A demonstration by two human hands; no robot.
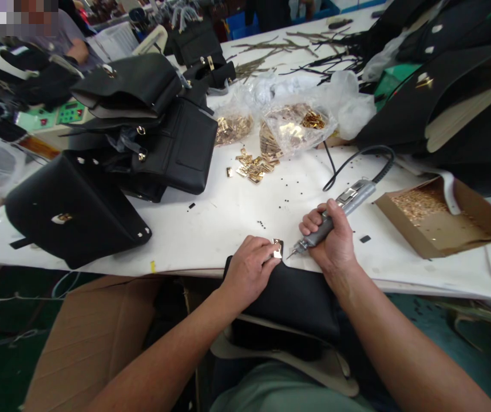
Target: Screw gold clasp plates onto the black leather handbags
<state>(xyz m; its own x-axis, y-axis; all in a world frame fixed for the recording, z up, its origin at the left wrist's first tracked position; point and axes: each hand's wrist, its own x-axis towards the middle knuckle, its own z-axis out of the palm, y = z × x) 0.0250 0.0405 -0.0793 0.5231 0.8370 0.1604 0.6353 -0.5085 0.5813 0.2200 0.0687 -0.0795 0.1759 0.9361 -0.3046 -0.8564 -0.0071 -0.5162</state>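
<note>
- Our left hand (249, 268) pinches the gold plate (278, 252) on the black bag (299, 293), at the desk's (205, 232) six o'clock.
- Our right hand (333, 243) grips the driver (351, 197), toward two o'clock.
- We're likely fastening; tip needs aligning.

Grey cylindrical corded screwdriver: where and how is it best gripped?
Probably around the front half of the screwdriver, from the near right, as the right hand does: its slim round body slants, the thin metal bit pointing near-left, and the black cable leaves the far end.
</note>
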